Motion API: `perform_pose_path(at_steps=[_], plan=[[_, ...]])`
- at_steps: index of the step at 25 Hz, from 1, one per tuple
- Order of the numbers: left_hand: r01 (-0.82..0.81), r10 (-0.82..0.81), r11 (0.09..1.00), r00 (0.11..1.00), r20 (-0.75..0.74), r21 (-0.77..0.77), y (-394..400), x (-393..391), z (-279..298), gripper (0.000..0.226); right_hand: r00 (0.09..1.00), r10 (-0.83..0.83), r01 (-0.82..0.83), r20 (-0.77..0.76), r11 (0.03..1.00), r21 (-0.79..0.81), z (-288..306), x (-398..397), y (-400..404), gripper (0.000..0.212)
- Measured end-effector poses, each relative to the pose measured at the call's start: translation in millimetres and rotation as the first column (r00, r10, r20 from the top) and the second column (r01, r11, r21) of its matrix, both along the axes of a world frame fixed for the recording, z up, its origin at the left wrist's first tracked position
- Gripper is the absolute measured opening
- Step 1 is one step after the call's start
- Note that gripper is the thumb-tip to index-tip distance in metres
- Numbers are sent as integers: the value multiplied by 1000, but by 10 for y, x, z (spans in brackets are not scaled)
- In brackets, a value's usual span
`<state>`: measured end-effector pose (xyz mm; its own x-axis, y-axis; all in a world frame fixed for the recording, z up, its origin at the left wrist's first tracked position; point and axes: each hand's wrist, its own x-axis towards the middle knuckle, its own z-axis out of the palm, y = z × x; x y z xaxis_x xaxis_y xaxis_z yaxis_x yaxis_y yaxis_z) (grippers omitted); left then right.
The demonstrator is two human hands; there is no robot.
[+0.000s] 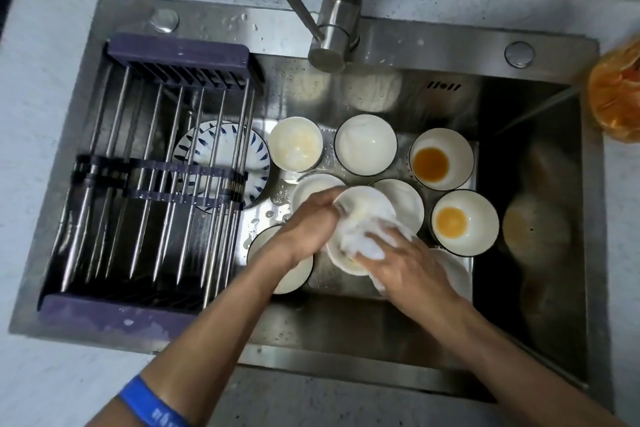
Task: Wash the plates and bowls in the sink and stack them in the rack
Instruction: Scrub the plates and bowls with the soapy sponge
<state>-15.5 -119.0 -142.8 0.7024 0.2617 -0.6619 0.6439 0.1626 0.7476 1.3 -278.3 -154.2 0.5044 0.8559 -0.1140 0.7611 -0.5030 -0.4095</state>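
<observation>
We look down on a pale speckled worktop [52, 87] that frames a steel sink [363, 329], the biggest thing under our hands. Over the sink's left part, left of our left hand [304, 227], lies a rack [152, 170] of steel rods with dark purple ends, and beneath its rods sits a plate [225, 163] with blue leaf marks. Beyond both hands rises the steel tap [337, 10]. At the far right edge, beyond our right hand [403, 260], stands an orange bag [616, 90], partly out of view. Around our hands white bowls rest on the sink floor: two with orange liquid [441, 159] [465, 222] to the right of the right hand, others beyond and left. Our left hand grips the rim of a tilted white bowl [360, 211], fingers curled round it, held between both hands. Our right hand presses a soapy white cloth [363, 239] into that bowl, fingers bent over it. A blue wristband [152, 406] circles our left forearm.
</observation>
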Motion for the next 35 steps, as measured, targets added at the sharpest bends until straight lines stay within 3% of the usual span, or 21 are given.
perform_pose_path(at_steps=[3,4,6,7,9,10,11,12,14,15,17,19,20,22,24,25,27,29,30,32,35], plan=[[-236,221,965,966,130,114,-146,-19,132,46,938,-304,333,-168,924,187,89,-45,190,27],[-250,233,962,961,146,113,-164,-72,147,50,947,-278,307,-160,931,199,93,-67,197,29],[-126,123,991,990,70,42,-71,-64,109,49,998,25,-32,59,991,128,40,2,68,45],[-81,82,997,997,9,-7,9,-26,99,41,991,65,-76,119,993,92,10,63,10,50],[-216,215,944,976,-29,-249,41,-11,120,24,988,-136,147,-74,975,166,55,96,37,49],[-304,304,870,951,-63,-389,-8,-39,126,36,906,-288,362,-311,907,213,133,56,90,46],[-363,372,786,924,-87,-501,-53,-100,109,47,725,-341,560,-598,798,223,196,58,143,46],[-382,403,743,911,-89,-549,-59,-154,65,50,472,-279,704,-837,690,167,255,85,162,47],[-317,349,724,935,-72,-613,2,-217,-3,55,51,-95,836,-994,549,-9,266,193,50,53],[-286,313,706,947,-78,-647,28,-242,-50,67,-66,-23,855,-998,514,-68,266,244,5,58],[-249,267,661,960,-88,-708,-13,-254,-98,90,-175,57,864,-983,487,-125,268,301,-32,80],[-248,307,598,949,-68,-762,-93,-237,-73,91,-252,72,859,-965,476,-188,288,352,-30,100],[-277,364,573,929,-63,-771,-92,-229,-102,86,-257,70,864,-964,464,-196,287,351,-36,95],[-293,436,580,900,-13,-760,-62,-246,-112,77,-243,-24,902,-970,361,-235,230,306,-19,54],[-273,390,700,920,33,-660,-98,-246,-44,55,-219,-238,953,-946,155,-260,165,335,61,27],[-240,326,786,944,52,-570,-141,-241,5,36,-142,-341,971,-929,132,-197,131,382,124,25],[-194,264,872,960,96,-450,-221,-225,58,23,151,-445,940,-883,340,-11,172,422,267,25],[-253,327,865,939,104,-434,-227,-179,65,24,459,-480,801,-748,587,115,236,369,329,36],[-281,358,856,928,107,-433,-205,-176,68,25,569,-466,732,-677,662,160,272,340,334,42],[-269,353,862,926,129,-429,-195,-168,99,28,675,-449,657,-586,727,199,294,341,338,46],[-247,331,878,932,148,-411,-226,-132,113,32,650,-465,662,-601,734,148,311,380,340,47]])
